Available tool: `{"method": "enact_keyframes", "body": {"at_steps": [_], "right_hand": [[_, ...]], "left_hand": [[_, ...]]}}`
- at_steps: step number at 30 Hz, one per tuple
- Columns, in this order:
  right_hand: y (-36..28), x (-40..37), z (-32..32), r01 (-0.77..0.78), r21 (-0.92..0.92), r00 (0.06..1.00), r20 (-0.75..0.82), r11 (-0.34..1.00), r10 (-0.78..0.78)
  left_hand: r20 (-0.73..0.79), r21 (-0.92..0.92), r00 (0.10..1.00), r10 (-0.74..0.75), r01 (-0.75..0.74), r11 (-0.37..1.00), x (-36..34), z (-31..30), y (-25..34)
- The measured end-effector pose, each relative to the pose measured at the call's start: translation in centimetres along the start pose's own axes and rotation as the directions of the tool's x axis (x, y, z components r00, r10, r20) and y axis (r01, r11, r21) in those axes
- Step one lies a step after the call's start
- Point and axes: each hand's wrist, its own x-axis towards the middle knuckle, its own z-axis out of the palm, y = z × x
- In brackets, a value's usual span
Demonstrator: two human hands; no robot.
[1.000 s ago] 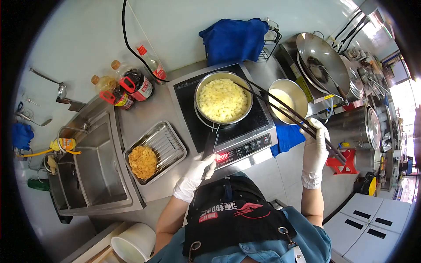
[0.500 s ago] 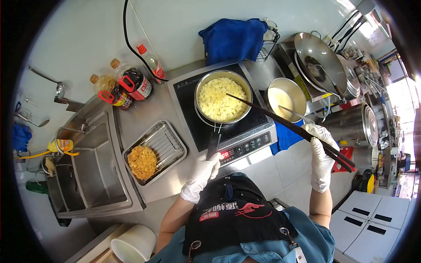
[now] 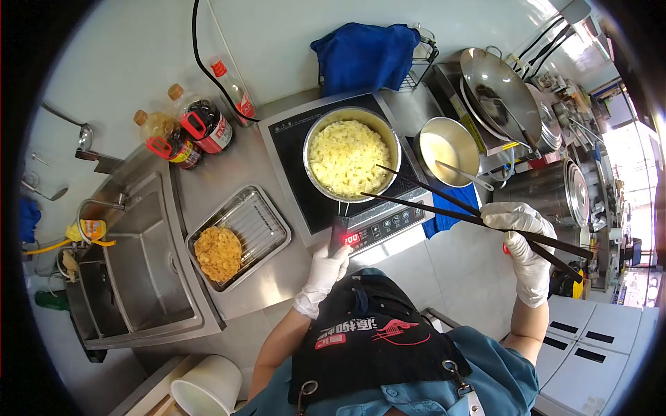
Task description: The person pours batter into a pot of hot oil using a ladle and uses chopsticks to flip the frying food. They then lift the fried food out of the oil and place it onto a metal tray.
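Note:
My left hand, in a white glove, is closed around the dark handle of a saucepan on the induction cooktop. Pale yellow chopped food fills the pan in a loose mound. In my gloved right hand is a pair of long dark chopsticks. Their tips are spread apart, one over the food and the other near the pan's front rim. Just right of the cooktop stands a second pot with creamy liquid and a spoon resting in it.
A metal tray with a rack carries a golden fried patty. Left of it is a steel sink. Sauce bottles line the wall. A blue cloth hangs behind; a wok sits at the right.
The chopsticks have gone from together to spread, and my right hand has moved right and slightly down. My left hand keeps its hold on the saucepan handle. The view has shifted slightly.

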Motion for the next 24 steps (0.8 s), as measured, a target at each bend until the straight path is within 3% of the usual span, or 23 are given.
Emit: {"method": "enact_keyframes", "body": {"at_steps": [8, 20, 24], "right_hand": [[-0.3, 0.5, 0.9, 0.154, -0.117, 0.978, 0.159, 0.981, -0.134], [-1.3, 1.1, 2.6, 0.167, -0.091, 0.965, 0.217, 0.982, -0.144], [-1.4, 0.7, 2.8, 0.158, -0.051, 0.976, 0.162, 0.986, -0.148]], "left_hand": [[0.007, -0.03, 0.999, 0.048, -0.048, 0.998, 0.3, -0.2, -1.1], [0.014, -0.043, 0.999, 0.047, -0.046, 0.998, 0.6, -0.6, -1.9], [0.023, -0.075, 0.999, 0.044, -0.043, 0.996, 0.5, -0.6, -1.7]]}}
